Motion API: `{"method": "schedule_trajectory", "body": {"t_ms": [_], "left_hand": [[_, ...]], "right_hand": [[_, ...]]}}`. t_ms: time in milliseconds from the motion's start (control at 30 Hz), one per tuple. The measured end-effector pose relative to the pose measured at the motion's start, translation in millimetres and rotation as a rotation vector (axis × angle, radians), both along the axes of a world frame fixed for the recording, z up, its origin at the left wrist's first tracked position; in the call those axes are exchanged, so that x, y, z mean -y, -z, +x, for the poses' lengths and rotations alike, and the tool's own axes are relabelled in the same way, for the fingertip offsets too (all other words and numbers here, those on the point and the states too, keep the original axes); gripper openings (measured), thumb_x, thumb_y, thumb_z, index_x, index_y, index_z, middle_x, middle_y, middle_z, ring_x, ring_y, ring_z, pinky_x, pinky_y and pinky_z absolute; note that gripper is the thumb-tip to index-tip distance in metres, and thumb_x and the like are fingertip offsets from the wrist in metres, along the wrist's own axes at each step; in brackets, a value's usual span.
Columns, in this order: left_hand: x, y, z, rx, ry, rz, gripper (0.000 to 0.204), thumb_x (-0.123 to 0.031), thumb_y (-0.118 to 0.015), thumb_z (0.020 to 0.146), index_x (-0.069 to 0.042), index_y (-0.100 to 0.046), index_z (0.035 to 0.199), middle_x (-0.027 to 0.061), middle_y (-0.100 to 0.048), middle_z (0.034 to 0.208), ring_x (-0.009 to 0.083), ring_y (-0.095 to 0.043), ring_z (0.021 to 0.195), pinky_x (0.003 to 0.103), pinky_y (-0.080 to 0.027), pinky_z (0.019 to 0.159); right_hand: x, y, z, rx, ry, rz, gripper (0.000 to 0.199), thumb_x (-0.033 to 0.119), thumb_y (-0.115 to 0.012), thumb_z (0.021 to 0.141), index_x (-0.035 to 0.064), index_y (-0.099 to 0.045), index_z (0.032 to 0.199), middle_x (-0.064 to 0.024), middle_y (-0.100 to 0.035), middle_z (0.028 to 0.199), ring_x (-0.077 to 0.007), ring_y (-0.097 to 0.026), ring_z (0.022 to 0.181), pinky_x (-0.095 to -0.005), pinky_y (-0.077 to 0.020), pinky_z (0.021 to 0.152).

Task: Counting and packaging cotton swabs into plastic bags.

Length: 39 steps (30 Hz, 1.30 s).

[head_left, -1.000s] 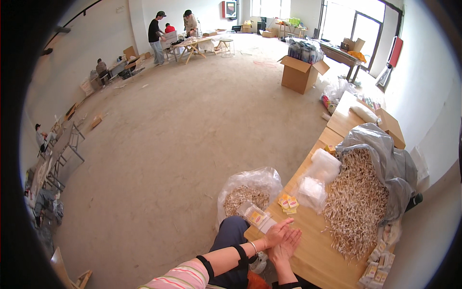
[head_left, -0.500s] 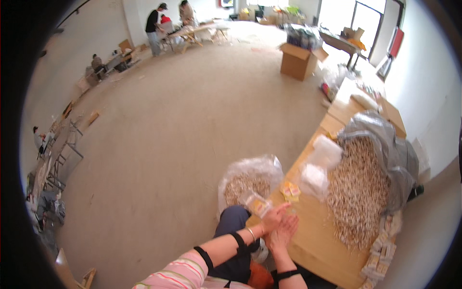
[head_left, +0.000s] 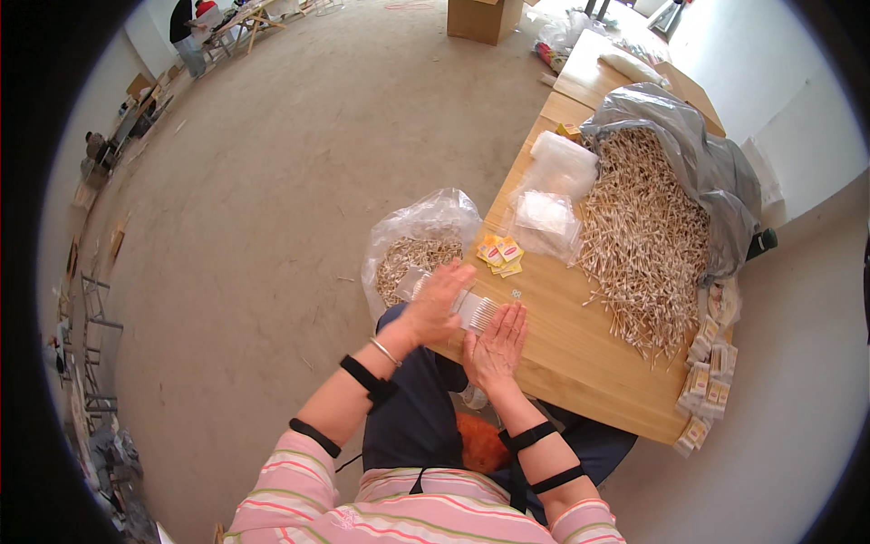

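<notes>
A clear plastic packet of cotton swabs (head_left: 478, 312) lies at the near left corner of the wooden table (head_left: 580, 363). Across its middle rests my left hand (head_left: 438, 305), fingers stretched out and slightly spread. My right hand (head_left: 497, 346) is flat beside it, its straight fingers touching the packet's right end. The part of the packet under my left palm is hidden. Just beyond my hands sit several small yellow cards (head_left: 500, 255). A big heap of loose cotton swabs (head_left: 645, 227) spills from a grey plastic bag (head_left: 716, 172) to the right.
Clear plastic sleeves (head_left: 546, 216) are stacked past the cards. Filled swab packs (head_left: 707, 385) line the table's right edge. An open clear bag (head_left: 376, 245) of swabs stands left of the table. A cardboard box (head_left: 483, 20) is on the floor farther off.
My hands, close together before, are now apart, with the packet's swabs showing between them. A yellow label seen on a packet by my left hand no longer shows. The view has tilted down.
</notes>
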State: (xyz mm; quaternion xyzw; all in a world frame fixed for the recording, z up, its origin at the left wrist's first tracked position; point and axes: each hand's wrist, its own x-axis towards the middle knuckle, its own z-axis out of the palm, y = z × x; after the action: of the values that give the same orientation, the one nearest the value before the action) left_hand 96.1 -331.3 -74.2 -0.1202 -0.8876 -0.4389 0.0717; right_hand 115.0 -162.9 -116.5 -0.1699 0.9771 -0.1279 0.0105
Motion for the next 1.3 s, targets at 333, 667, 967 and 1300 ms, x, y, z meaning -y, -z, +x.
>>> {"method": "schedule_trajectory", "body": {"t_ms": [333, 667, 967, 1300], "left_hand": [[39, 62, 0, 0.106, -0.421, -0.206, 0.059, -0.032, -0.047, 0.095, 0.001, -0.032, 0.141, 0.0240, -0.032, 0.145, 0.0372, -0.023, 0.139, 0.043, -0.017, 0.114], [42, 93, -12, 0.474, -0.273, 0.710, 0.049, -0.031, -0.038, 0.102, 0.003, -0.038, 0.138, 0.0123, -0.050, 0.134, 0.0181, -0.047, 0.122, 0.027, -0.038, 0.101], [40, 75, -8, 0.448, -0.218, 0.917, 0.047, -0.033, -0.038, 0.101, 0.002, -0.044, 0.133, 0.0122, -0.053, 0.130, 0.0170, -0.050, 0.118, 0.029, -0.041, 0.100], [40, 69, -6, 0.404, -0.244, 0.855, 0.046, -0.033, -0.039, 0.101, 0.002, -0.047, 0.130, 0.0118, -0.056, 0.126, 0.0161, -0.052, 0.116, 0.028, -0.042, 0.099]], "right_hand": [[25, -6, -3, 0.045, -0.017, -0.012, 0.087, 0.043, -0.046, 0.088, -0.0133, -0.008, 0.142, -0.0310, -0.005, 0.150, -0.0421, 0.000, 0.142, -0.0486, -0.0019, 0.115], [34, -10, 0, 0.036, -0.053, -0.042, 0.088, 0.043, -0.050, 0.087, -0.0133, -0.009, 0.141, -0.0305, -0.007, 0.150, -0.0430, -0.003, 0.141, -0.0492, -0.0038, 0.115], [48, -10, 3, 0.020, -0.044, -0.050, 0.088, 0.044, -0.049, 0.088, -0.0153, -0.008, 0.140, -0.0333, -0.007, 0.148, -0.0449, 0.000, 0.141, -0.0499, -0.0031, 0.115], [59, -16, 6, 0.069, -0.087, -0.096, 0.087, 0.044, -0.048, 0.089, -0.0148, -0.009, 0.140, -0.0330, -0.007, 0.149, -0.0445, 0.000, 0.141, -0.0498, -0.0018, 0.115]]}}
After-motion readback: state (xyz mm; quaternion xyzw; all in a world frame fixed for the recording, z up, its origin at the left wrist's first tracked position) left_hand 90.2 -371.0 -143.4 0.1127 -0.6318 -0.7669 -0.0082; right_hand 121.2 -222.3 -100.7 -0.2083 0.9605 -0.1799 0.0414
